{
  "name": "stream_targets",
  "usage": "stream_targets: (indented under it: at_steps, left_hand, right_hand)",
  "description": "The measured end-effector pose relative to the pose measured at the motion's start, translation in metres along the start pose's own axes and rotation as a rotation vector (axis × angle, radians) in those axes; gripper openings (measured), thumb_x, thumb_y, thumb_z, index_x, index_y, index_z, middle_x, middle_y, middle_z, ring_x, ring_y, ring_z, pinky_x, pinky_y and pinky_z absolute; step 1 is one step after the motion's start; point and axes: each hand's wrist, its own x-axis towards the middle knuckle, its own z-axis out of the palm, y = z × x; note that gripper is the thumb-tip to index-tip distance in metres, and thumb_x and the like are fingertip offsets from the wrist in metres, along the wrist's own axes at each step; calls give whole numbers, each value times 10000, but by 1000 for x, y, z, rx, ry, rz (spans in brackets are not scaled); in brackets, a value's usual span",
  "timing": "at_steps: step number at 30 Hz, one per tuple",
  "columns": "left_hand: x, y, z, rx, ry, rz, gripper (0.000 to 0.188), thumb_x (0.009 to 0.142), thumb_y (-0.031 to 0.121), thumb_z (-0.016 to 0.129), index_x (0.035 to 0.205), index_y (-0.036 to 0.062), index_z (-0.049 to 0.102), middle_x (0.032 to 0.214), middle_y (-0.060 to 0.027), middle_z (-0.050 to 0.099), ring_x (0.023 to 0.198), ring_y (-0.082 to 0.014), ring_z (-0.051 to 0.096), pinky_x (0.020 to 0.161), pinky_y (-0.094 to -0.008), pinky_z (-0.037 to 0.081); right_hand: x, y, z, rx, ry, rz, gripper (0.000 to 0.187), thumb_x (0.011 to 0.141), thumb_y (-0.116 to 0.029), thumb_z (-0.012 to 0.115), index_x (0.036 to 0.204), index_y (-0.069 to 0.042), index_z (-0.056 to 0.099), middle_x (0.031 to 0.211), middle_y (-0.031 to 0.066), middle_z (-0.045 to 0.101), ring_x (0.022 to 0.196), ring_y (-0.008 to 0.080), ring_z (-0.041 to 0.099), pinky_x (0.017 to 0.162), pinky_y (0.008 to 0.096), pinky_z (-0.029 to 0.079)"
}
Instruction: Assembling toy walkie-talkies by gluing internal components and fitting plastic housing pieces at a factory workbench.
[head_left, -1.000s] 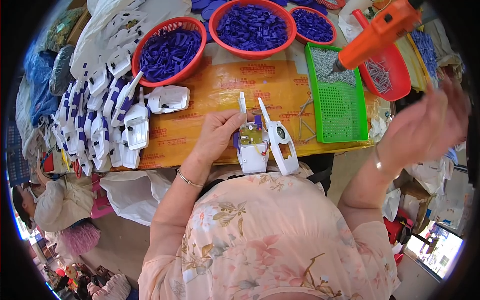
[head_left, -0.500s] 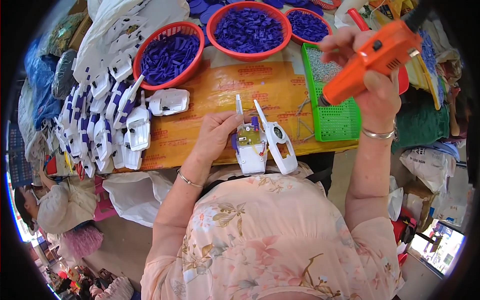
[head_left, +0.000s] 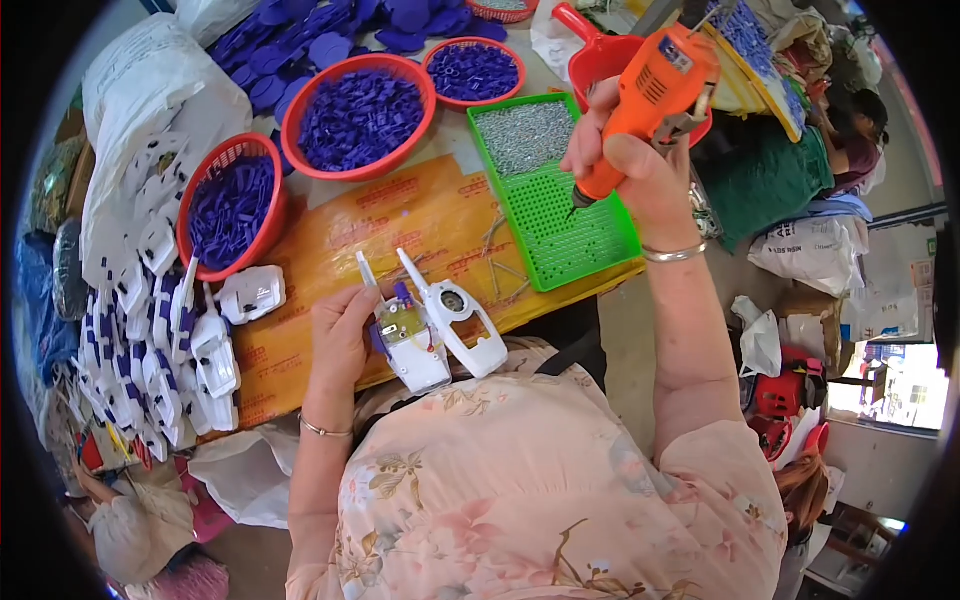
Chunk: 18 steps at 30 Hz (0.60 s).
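My left hand (head_left: pixel 343 325) is closed on the edge of a white walkie-talkie housing half (head_left: pixel 418 368) at the table's front edge. A circuit board (head_left: pixel 403 328) with thin wires lies inside it. Beside it leans the other white shell (head_left: pixel 467 328), with a round dark speaker part. My right hand (head_left: pixel 650 190) is wrapped round an orange electric screwdriver (head_left: pixel 655 85), its tip pointing down over the green perforated tray (head_left: pixel 562 250). Small silver screws (head_left: pixel 523 136) fill the tray's far part. Whether the tip touches anything is hard to see.
Red baskets (head_left: pixel 350 172) of purple plastic parts stand along the far side. A pile of white-and-purple housings (head_left: pixel 150 350) lies at the left, with a loose white shell (head_left: pixel 252 294) next to it. Behind my right hand is a red scoop (head_left: pixel 600 55). Another person (head_left: pixel 140 530) sits at lower left.
The view has turned, shifting the table leftward. My right hand has brought the screwdriver from the tray's left edge to over its perforated part. My left hand keeps its hold on the housing.
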Motion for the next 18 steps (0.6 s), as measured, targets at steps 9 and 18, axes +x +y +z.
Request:
stream_targets:
  at_steps: [9,18]
  left_hand:
    - [-1,6,8,17,32,-2,252,903,163,554,919,-59,672,679,10,592,554,-36,499,494,-180,382]
    - [-1,5,4,41,21,-14,259,893,155,551,933,-76,660,739,-48,636,587,-81,557,537,-199,441]
  right_hand:
    - [1,26,-14,-67,176,-41,182,787,-106,619,899,1,525,705,89,601,557,162,568,539,284,468]
    - [5,46,-10,-48,435,-135,191,787,-115,704,797,-37,530,583,25,552,501,115,542,476,242,428]
